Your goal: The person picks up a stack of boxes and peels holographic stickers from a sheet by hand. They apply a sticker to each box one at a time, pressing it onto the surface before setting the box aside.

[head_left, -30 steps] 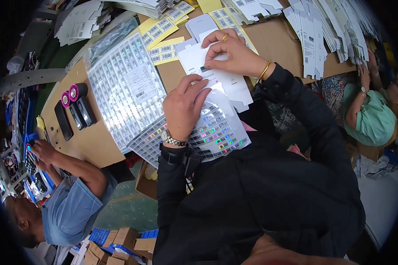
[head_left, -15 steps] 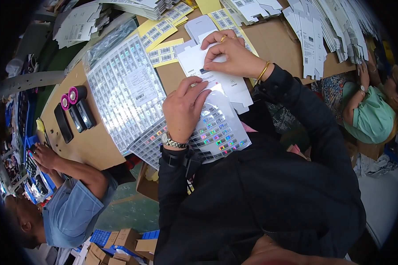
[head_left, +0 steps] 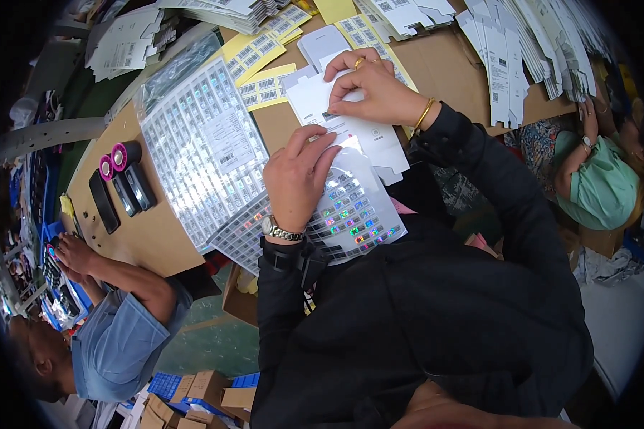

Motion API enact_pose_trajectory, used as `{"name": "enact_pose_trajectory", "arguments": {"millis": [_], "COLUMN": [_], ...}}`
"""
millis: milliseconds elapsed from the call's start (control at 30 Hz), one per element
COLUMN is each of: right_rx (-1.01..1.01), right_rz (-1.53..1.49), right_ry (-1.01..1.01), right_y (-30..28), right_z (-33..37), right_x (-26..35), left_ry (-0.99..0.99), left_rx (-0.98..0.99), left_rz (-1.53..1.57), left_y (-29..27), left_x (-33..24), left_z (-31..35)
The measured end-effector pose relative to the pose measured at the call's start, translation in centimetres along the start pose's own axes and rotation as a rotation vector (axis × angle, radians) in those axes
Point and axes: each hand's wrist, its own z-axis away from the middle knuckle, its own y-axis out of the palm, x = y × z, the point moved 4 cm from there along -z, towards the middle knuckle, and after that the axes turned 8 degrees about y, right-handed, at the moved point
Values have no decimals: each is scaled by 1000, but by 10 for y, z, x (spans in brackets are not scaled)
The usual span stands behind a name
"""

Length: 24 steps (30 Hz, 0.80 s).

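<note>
Left hand (head_left: 297,175) shifted onto glossy holographic sticker sheet (head_left: 350,214); right hand (head_left: 368,89) presses white card (head_left: 350,129).

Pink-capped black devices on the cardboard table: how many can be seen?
2, side by side at the table's left end: one pink-capped device farther left, the other beside it. A flat black slab lies alongside, uncounted.

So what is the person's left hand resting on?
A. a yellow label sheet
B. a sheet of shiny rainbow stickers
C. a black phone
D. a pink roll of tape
B: the left hand lies flat on the sheet of shiny holographic stickers, while the right hand presses on a white card beside it.
</note>
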Motion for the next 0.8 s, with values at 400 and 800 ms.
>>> {"name": "enact_pose_trajectory", "arguments": {"millis": [400,800], "right_rx": [4,7], "right_rz": [-2,7], "right_ry": [-2,16], "right_y": [0,-1], "right_z": [0,1], "right_x": [1,2], "left_ry": [3,3], "left_rx": [4,5], "left_rz": [-4,-12], "left_y": [-1,0], "left_x": [-2,-2], "left_z": [-1,-2]}}
